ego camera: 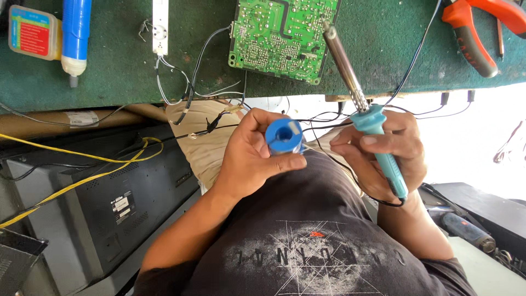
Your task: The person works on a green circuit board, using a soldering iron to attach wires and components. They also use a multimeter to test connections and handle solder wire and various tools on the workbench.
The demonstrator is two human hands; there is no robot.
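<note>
Solder on a small blue spool (284,135) sits in the left hand (249,156), the fingers wrapped round its rim and the thumb pressed along its lower edge, so the open hub faces up at the camera. The spool looks light and hard, easy to pinch by its flanges; the wire on it would be thin and soft and bend at a touch. The right hand (383,151) is closed on the turquoise handle of a soldering iron (361,107), held low on the grip like a pen. That plastic grip is likely the only safe place to hold it, since the metal shaft may be hot. The iron's long axis runs on a slant, its tip pointing up and away toward the green circuit board (282,35) on the green bench (120,66), its cord trailing back toward the body. Orange pliers (476,27) lie well apart, at the far right.
</note>
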